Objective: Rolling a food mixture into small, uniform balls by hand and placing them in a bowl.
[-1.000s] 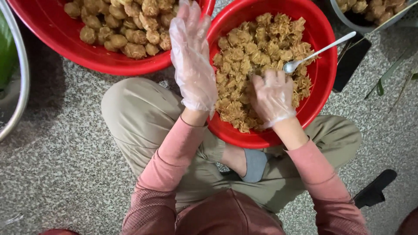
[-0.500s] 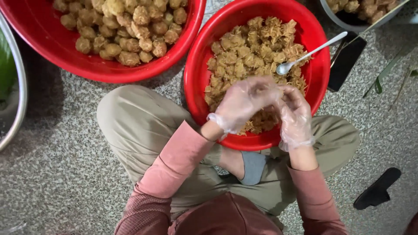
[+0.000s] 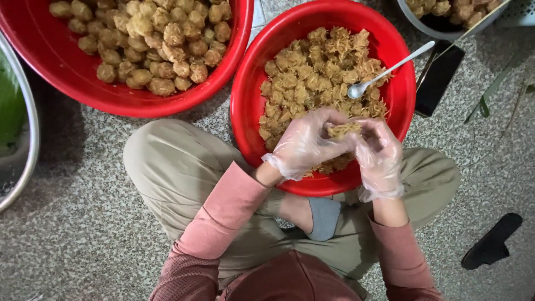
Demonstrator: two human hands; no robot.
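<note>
Head view: our gloved left hand (image 3: 304,146) and right hand (image 3: 379,153) close fingers on a shredded clump (image 3: 343,130) over the near red basin (image 3: 251,134) of shreds with spoon (image 3: 390,69); looks soft, crumbly, so cup it; far red basin (image 3: 234,50) holds balls.

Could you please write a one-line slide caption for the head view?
Gloved left hand and right hand press a shredded clump over a red basin.
</note>
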